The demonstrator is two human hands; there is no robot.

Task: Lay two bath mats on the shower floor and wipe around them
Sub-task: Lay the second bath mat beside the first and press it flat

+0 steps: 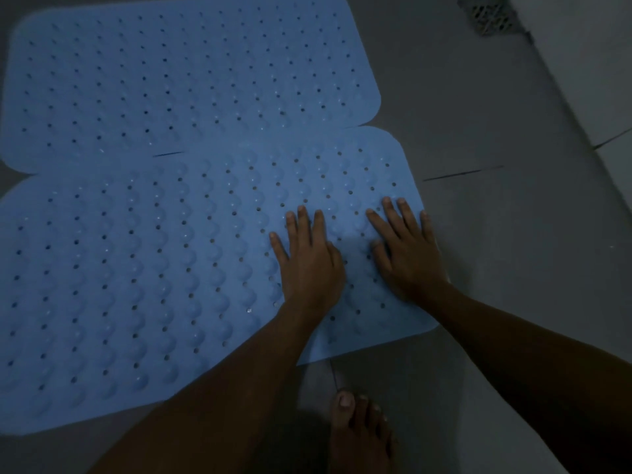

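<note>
Both hands flat, nothing grasped, on the near mat's right end.
Left hand [309, 265] and right hand [408, 256] press the near mat [136, 268]; its long axis runs leftward, overlapping the far mat [171, 80] on the shower floor [496, 234].

The scene was dim and bluish-grey, with no clear light source in view, though the paler wall [588, 80] at the upper right suggested the light perhaps came from that side. Soft shadow pooled under the forearms and at the bottom edge, where a bare foot [359, 432] sank into near-black; there was no glare beyond faint glints on the bumps of the near mat [154, 268]. Detail was soft and noisy throughout, the drain grate [489, 13] was blurred, and the wide lens bowed the mats' edges toward the frame's left side.
</note>
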